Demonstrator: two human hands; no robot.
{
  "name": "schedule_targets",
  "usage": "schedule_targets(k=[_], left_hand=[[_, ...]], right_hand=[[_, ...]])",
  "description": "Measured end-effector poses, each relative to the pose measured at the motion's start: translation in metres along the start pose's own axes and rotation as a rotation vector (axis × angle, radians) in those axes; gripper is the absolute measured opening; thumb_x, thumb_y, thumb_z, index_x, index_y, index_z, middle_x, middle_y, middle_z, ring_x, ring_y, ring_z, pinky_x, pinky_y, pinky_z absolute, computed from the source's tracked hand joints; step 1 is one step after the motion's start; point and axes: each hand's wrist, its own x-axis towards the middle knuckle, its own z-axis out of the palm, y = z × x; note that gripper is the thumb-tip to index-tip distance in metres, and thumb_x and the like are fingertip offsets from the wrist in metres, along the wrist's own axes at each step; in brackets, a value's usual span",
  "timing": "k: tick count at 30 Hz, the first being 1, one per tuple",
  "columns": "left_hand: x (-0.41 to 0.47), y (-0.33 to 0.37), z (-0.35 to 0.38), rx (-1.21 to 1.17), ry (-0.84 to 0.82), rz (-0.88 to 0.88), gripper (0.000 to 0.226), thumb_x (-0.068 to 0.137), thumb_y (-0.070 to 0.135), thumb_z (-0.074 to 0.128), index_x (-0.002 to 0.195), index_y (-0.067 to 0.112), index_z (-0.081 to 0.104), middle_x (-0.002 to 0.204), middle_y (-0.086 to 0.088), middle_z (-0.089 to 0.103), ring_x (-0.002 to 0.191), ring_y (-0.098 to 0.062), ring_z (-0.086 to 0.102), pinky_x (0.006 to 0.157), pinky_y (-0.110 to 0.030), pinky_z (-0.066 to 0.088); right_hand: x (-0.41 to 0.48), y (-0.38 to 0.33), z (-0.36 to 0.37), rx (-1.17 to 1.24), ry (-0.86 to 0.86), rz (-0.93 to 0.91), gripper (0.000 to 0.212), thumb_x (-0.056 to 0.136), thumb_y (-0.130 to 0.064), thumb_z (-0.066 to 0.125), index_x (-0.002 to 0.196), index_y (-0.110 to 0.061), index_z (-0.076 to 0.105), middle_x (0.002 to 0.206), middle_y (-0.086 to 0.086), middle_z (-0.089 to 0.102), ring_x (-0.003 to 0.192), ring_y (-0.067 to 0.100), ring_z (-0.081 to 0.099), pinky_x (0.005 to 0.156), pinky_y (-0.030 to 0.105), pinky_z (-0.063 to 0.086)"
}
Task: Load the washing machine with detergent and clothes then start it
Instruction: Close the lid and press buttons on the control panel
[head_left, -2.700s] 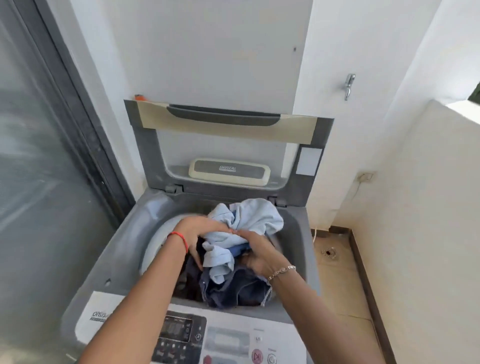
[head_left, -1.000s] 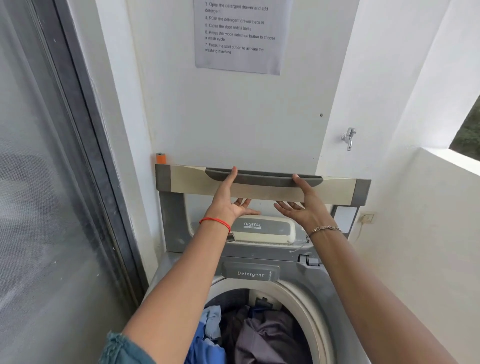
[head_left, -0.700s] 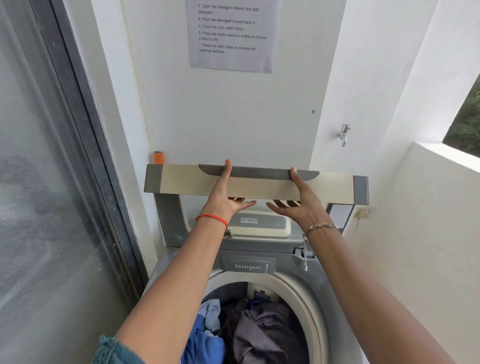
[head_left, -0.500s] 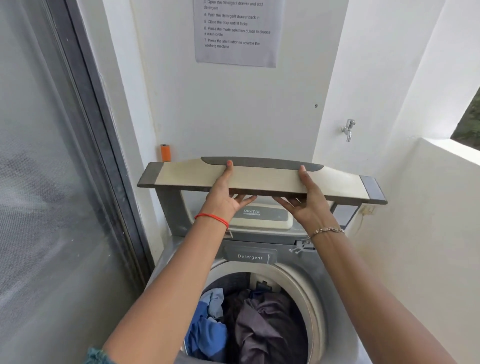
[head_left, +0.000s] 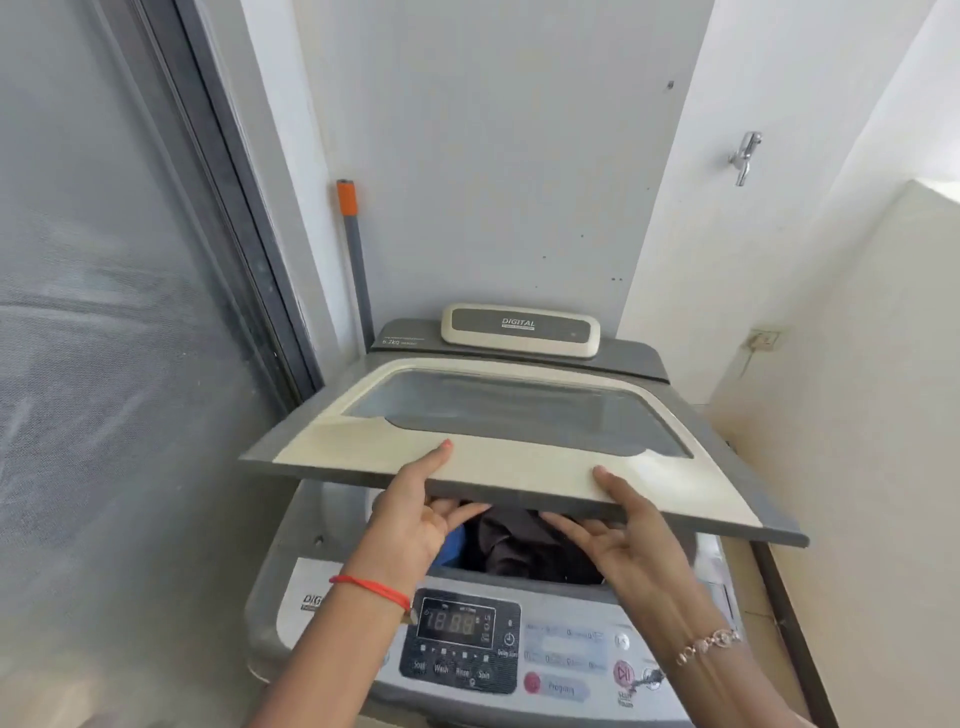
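Gripping the lid (head_left: 519, 457) front edge — left hand (head_left: 415, 514) and right hand (head_left: 623, 540), thumbs on top, fingers beneath.

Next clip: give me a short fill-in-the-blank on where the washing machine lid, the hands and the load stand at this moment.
1. The lid is partly lowered, held at its front edge by ____ hands.
2. The left hand has its thumb on ____ of the lid and its fingers underneath.
3. Through the gap under the lid, dark ____ show inside the drum.
4. The bracelet of metal links is on the ____ wrist, behind the right hand.

Missing words: both; top; clothes; right
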Motion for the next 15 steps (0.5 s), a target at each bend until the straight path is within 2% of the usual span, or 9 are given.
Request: schedule_targets(k=[3, 5, 6, 8, 10, 11, 13, 14, 15], left_hand=[[0.007, -0.026, -0.023, 0.001, 0.036, -0.065, 0.008, 0.087, 0.005, 0.06, 0.094, 0.006, 0.056, 0.119, -0.022, 0.057, 0.099, -0.035, 0.059, 0.078, -0.054, 0.049], [0.01, -0.035, -0.029, 0.007, 0.084, -0.081, 0.02, 0.088, 0.004, 0.058, 0.107, 0.004, 0.053, 0.129, -0.025, 0.051, 0.117, -0.04, 0.05, 0.091, -0.055, 0.044], [0.012, -0.036, -0.032, 0.02, 0.105, -0.079, 0.029, 0.087, 0.003, 0.059, 0.115, 0.002, 0.05, 0.132, -0.027, 0.048, 0.121, -0.043, 0.047, 0.093, -0.054, 0.044], [0.01, -0.035, -0.037, 0.117, 0.123, -0.085, 0.042, 0.086, 0.004, 0.061, 0.124, -0.004, 0.046, 0.126, -0.032, 0.051, 0.111, -0.046, 0.054, 0.082, -0.047, 0.053], [0.002, -0.032, -0.042, 0.506, 0.126, -0.087, 0.037, 0.086, 0.011, 0.065, 0.114, -0.01, 0.053, 0.103, -0.034, 0.063, 0.088, -0.041, 0.067, 0.061, -0.036, 0.06], [-0.001, -0.032, -0.045, 0.824, 0.137, -0.034, 0.031, 0.086, 0.017, 0.066, 0.101, -0.009, 0.062, 0.086, -0.028, 0.069, 0.077, -0.037, 0.071, 0.055, -0.031, 0.06], [-0.002, -0.029, -0.042, 1.397, 0.224, 0.308, 0.03, 0.083, 0.028, 0.067, 0.072, 0.001, 0.07, 0.066, -0.011, 0.072, 0.064, -0.025, 0.072, 0.058, -0.029, 0.06], [0.001, -0.027, -0.037, 1.563, 0.225, 0.533, 0.029, 0.081, 0.032, 0.069, 0.069, 0.006, 0.071, 0.07, -0.005, 0.073, 0.067, -0.019, 0.071, 0.065, -0.031, 0.059], [0.004, -0.025, -0.03, 1.648, 0.151, 0.723, 0.024, 0.078, 0.036, 0.071, 0.079, 0.013, 0.072, 0.086, 0.001, 0.073, 0.081, -0.014, 0.068, 0.076, -0.03, 0.056]], right_hand=[[0.006, 0.022, -0.029, -0.042, 0.039, 0.088, 0.009, 0.085, 0.001, 0.059, 0.091, 0.0, 0.053, 0.092, 0.02, 0.061, 0.089, 0.036, 0.061, 0.079, 0.056, 0.054], [0.011, 0.029, -0.041, -0.07, 0.065, 0.118, 0.009, 0.085, 0.0, 0.06, 0.091, 0.001, 0.053, 0.093, 0.021, 0.06, 0.088, 0.034, 0.061, 0.089, 0.052, 0.051], [0.013, 0.03, -0.044, -0.077, 0.071, 0.126, 0.01, 0.084, 0.0, 0.06, 0.09, 0.002, 0.053, 0.093, 0.021, 0.06, 0.087, 0.034, 0.061, 0.085, 0.051, 0.055], [0.017, 0.033, -0.048, -0.082, 0.083, 0.14, 0.009, 0.084, 0.0, 0.061, 0.09, 0.002, 0.054, 0.093, 0.021, 0.061, 0.085, 0.032, 0.061, 0.07, 0.045, 0.057], [0.02, 0.037, -0.052, -0.087, 0.108, 0.151, 0.009, 0.084, -0.001, 0.061, 0.09, 0.002, 0.055, 0.093, 0.02, 0.06, 0.084, 0.031, 0.061, 0.074, 0.044, 0.058], [0.021, 0.039, -0.055, -0.09, 0.121, 0.157, 0.01, 0.083, 0.0, 0.061, 0.09, 0.002, 0.055, 0.093, 0.02, 0.06, 0.084, 0.03, 0.06, 0.082, 0.045, 0.057], [0.022, 0.04, -0.057, -0.096, 0.13, 0.159, 0.012, 0.082, 0.0, 0.063, 0.091, 0.002, 0.055, 0.093, 0.02, 0.061, 0.084, 0.031, 0.061, 0.087, 0.046, 0.053], [0.023, 0.04, -0.057, -0.099, 0.127, 0.154, 0.013, 0.082, -0.001, 0.063, 0.091, 0.003, 0.055, 0.093, 0.02, 0.061, 0.084, 0.031, 0.061, 0.081, 0.045, 0.057], [0.023, 0.04, -0.057, -0.103, 0.124, 0.147, 0.014, 0.082, -0.001, 0.063, 0.093, 0.003, 0.055, 0.094, 0.02, 0.062, 0.084, 0.03, 0.062, 0.076, 0.046, 0.059]])
